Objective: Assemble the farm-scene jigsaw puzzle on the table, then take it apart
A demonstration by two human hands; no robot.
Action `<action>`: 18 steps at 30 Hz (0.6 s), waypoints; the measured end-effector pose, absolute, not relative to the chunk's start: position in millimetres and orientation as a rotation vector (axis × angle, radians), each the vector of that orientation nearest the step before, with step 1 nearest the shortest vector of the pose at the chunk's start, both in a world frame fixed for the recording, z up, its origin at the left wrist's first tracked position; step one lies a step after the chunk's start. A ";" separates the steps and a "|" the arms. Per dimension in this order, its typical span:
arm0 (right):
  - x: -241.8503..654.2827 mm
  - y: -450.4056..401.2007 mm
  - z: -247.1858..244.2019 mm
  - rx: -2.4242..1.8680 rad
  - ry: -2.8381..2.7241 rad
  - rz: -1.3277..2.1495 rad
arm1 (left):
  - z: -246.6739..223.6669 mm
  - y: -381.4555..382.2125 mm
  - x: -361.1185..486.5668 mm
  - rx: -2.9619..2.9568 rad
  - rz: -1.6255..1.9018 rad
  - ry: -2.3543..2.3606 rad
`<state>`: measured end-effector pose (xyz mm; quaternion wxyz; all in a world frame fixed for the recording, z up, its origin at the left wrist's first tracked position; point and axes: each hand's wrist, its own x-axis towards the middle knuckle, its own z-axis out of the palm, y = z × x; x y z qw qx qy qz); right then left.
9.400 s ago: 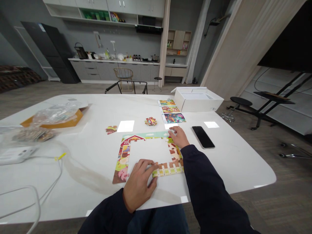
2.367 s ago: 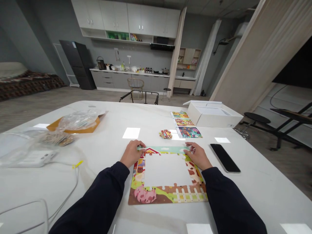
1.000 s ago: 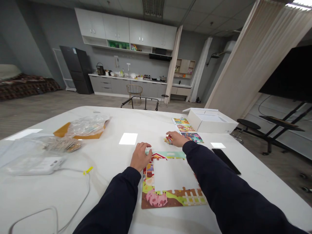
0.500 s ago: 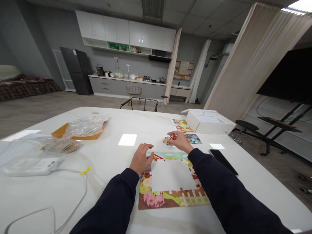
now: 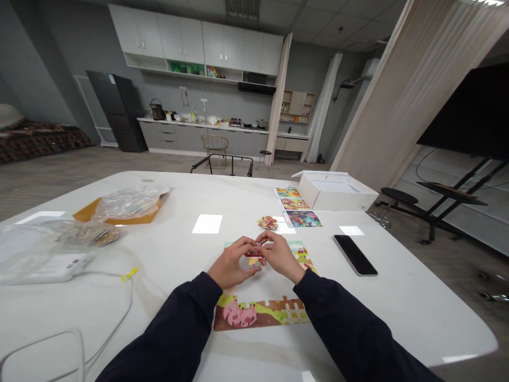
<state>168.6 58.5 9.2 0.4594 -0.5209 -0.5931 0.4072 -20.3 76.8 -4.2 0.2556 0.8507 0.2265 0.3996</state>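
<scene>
White table (image 5: 159,249), both hands meeting over a jigsaw.
Left hand (image 5: 233,262) and right hand (image 5: 280,258) together pinch a small red-and-yellow puzzle piece (image 5: 254,256), held above the farm jigsaw frame (image 5: 258,314); loose pieces (image 5: 268,223) lie just beyond.

White wall cabinets (image 5: 194,48) above a grey kitchen counter (image 5: 199,130), black refrigerator (image 5: 117,111), gold wire chair (image 5: 214,144), beige curtains (image 5: 413,90), black stool (image 5: 400,196), grey wood-look floor (image 5: 59,170), ceiling strip light (image 5: 242,6)
</scene>
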 end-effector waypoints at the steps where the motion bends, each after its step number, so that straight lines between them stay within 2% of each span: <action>1: 167.5 57.8 7.9 -1.287 -1.463 0.997 | -3.1 76.4 -20.4 2.302 1.085 0.606; 7: 178.4 58.8 3.6 -1.302 -1.533 0.966 | -3.3 83.1 -26.8 2.322 1.052 0.672; 12: 240.1 63.4 6.6 -1.414 -1.687 0.736 | -17.1 96.6 -37.0 2.401 0.847 0.955; 18: 291.3 68.9 -23.5 -1.442 -1.778 0.493 | -20.7 98.6 -35.7 2.358 0.721 1.071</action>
